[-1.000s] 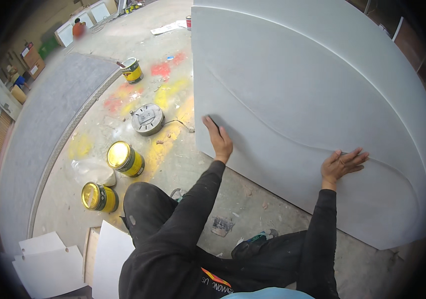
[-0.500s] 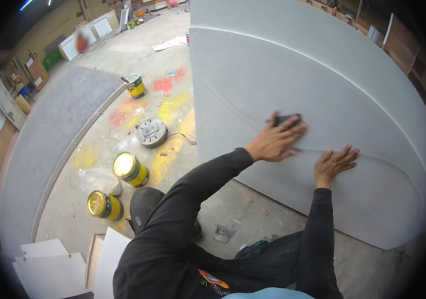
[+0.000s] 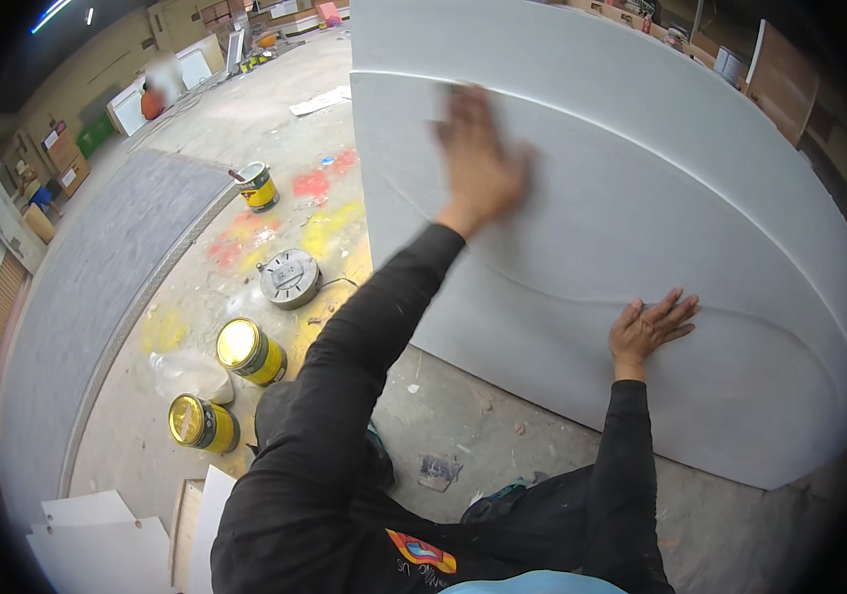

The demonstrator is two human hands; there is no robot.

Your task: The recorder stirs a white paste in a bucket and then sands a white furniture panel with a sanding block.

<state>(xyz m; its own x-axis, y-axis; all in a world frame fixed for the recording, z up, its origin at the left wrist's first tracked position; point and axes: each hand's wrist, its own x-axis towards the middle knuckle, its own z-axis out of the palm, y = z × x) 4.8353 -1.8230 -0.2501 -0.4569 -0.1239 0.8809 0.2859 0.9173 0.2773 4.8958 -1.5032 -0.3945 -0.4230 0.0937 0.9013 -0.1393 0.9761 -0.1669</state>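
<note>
A large pale grey panel [image 3: 562, 208] with raised curved lines stands before me, its upper edge arched. High on its left part, my left hand [image 3: 483, 163] is pressed palm-in and smeared by motion. Under its fingers a dark sanding pad [image 3: 455, 91] shows only as a sliver; the rest of it is hidden. Lower and to the right, my right hand [image 3: 646, 335] lies flat on the panel near a curved line, fingers spread, holding nothing.
Left of the panel, yellow-and-black cans [image 3: 251, 351] and a round grey metal object [image 3: 291, 278] stand on the paint-stained floor. A can with a brush [image 3: 257, 187] is farther off. White boards [image 3: 101, 544] lie lower left. People are in the far background.
My left hand has swept up and to the left across the panel with the sanding pad. My right hand stays at about the same place on the panel. The view has shifted slightly.
</note>
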